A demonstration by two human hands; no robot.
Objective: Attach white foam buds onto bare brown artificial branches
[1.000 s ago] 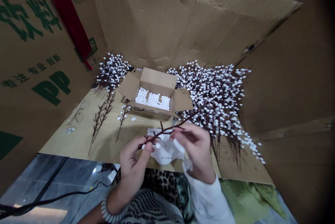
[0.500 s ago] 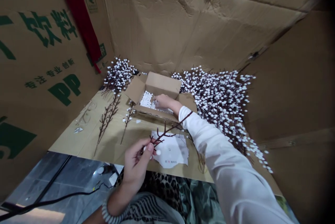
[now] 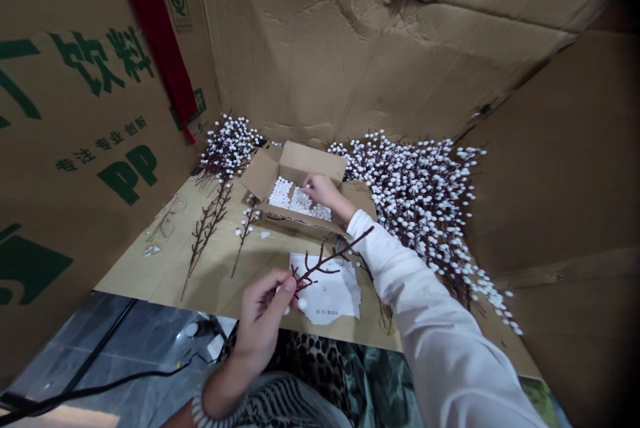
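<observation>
Flat pale-brown desk (image 3: 265, 256): fetching seems the step in hand.
On it, an open brown cardboard box (image 3: 313, 160); nearer, a mostly bare, dark-brown branching twig (image 3: 320, 265), pinched by the left hand (image 3: 264, 311); the right hand (image 3: 324, 191), in the box, bunches fingertips over small round white beads (image 3: 280, 193), grip unclear. Next calls for a light pinch.

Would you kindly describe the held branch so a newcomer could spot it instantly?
In the view, below the open cardboard box, find the left hand beside the white paper. The brown branch pinched there is mostly bare and, unlike its neighbours, held off the table.
</observation>
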